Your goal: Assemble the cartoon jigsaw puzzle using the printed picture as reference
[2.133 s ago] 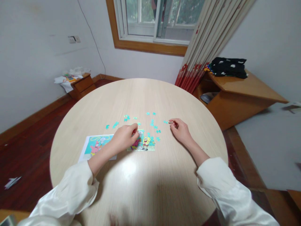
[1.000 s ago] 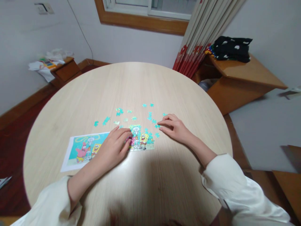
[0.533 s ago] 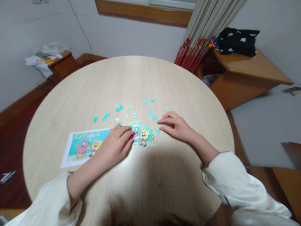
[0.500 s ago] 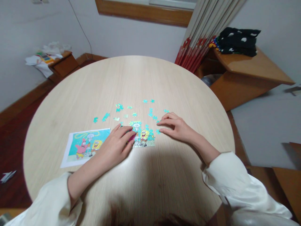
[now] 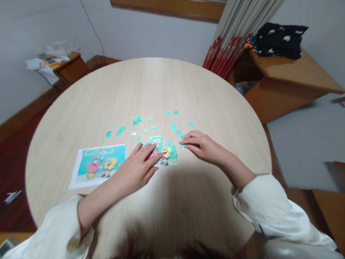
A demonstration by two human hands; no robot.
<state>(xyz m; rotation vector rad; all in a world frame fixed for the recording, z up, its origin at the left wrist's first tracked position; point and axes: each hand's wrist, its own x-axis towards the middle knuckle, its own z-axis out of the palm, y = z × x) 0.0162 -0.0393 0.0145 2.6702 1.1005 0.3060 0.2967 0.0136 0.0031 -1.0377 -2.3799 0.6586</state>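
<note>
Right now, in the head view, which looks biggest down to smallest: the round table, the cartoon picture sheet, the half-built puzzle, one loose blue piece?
1. round table
2. cartoon picture sheet
3. half-built puzzle, its left edge hidden under the left hand, so less sure
4. loose blue piece

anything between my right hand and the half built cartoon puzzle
Nothing visible does. The right hand lies flat on the pale wooden round table, fingertips at the right edge of the partly assembled cartoon jigsaw puzzle, among small loose teal puzzle pieces. The left hand covers the puzzle's left part.
</note>
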